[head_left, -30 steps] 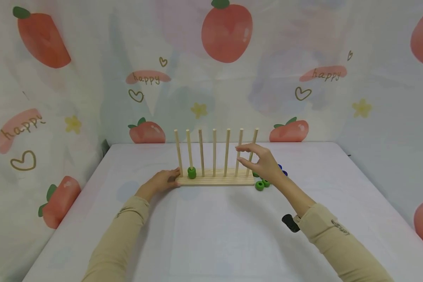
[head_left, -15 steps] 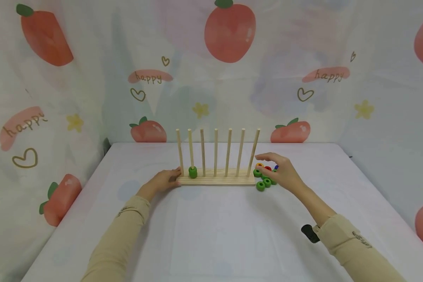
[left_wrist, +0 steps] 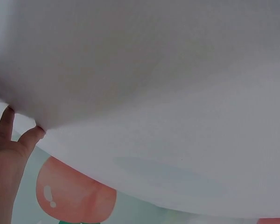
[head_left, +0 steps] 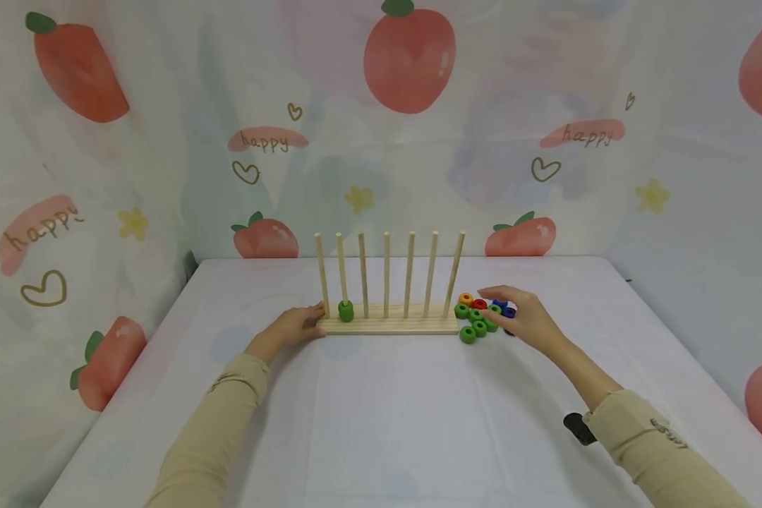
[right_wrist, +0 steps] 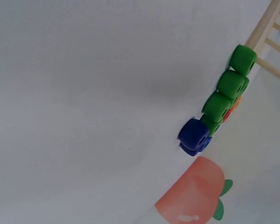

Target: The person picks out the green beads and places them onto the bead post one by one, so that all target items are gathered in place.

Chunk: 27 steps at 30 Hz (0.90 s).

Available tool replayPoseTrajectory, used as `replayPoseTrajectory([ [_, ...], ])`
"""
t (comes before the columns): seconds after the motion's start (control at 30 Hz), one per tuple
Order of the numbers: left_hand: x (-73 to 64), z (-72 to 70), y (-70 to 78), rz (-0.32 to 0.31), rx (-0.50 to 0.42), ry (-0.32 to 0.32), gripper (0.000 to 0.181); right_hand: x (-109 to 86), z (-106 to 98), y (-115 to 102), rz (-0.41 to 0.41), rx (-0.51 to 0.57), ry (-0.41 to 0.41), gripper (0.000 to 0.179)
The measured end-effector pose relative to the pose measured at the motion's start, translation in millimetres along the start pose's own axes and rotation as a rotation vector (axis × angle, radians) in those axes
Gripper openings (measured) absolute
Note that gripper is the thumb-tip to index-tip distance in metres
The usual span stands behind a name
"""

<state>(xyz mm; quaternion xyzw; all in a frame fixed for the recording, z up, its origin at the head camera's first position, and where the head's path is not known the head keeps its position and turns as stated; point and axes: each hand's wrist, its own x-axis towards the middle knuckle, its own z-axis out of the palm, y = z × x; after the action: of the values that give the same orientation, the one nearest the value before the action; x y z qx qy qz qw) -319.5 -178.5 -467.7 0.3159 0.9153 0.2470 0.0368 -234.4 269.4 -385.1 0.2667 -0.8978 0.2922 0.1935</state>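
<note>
A pale wooden peg rack (head_left: 390, 324), a flat base with a row of several upright dowels, stands mid-table. Two green beads (head_left: 346, 311) are stacked at the foot of its second dowel from the left. My left hand (head_left: 288, 328) holds the base's left end, fingers toward the back and thumb at the front. My right hand (head_left: 522, 319) hovers over loose beads by the rack's right end, thumb and forefinger apart with nothing between them. Green beads (head_left: 468, 334), a red bead (head_left: 479, 304), an orange bead (head_left: 466, 298) and blue beads (right_wrist: 194, 134) lie clustered there.
A white cloth-covered table (head_left: 381, 423) runs back to a fruit-printed backdrop (head_left: 409, 176). A black object (head_left: 579, 428) sits at the right sleeve's cuff (head_left: 622, 416). The dowels rise tall beside the bead cluster.
My right hand has moved right and lower, from in front of the rack's right dowels to over the loose beads, uncovering several of them. My left hand has stayed at the base's left end.
</note>
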Motion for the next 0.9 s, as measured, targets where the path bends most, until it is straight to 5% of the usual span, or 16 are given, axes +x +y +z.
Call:
replayPoseTrajectory([
  [0.03,-3.0,-5.9,13.4,-0.037,0.003,-0.015,0.065,-1.1,0.7,2.0,0.004,-0.001,-0.003,0.035],
  [0.3,-7.4,-9.8,32.4,-0.082,0.06,-0.015,0.055,-6.5,0.3,13.2,0.077,0.005,-0.065,0.035],
  [0.9,-5.9,-8.6,26.3,-0.072,0.029,-0.016,0.056,-13.8,0.4,40.4,0.187,-0.05,-0.259,0.035],
])
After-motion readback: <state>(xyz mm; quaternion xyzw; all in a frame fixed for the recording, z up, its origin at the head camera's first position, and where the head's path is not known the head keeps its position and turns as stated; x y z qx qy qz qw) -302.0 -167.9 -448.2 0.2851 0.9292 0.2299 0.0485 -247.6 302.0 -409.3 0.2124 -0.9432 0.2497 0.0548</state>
